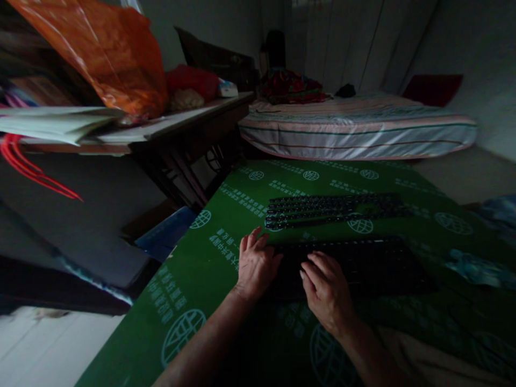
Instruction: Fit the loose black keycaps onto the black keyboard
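Note:
A black keyboard [363, 266] lies on a green board printed with white globes and characters. Behind it, black keycaps [310, 208] are laid out in several rows, with a gap toward their right side. My left hand [257, 263] rests at the keyboard's left end, fingers stretched and apart, thumb over the keyboard. Over the left-middle of the keyboard, my right hand [327, 287] has its fingers bent and close together. Whatever is between those fingertips, if anything, is hidden. Dim light blurs the keyboard's surface detail.
The green board [226, 215] reaches back to a bed [363, 129] with a striped sheet. A desk [193, 119] on the left bears an orange plastic bag [116, 59] and papers [60, 121]. Crumpled teal cloth or plastic [479, 269] lies at right.

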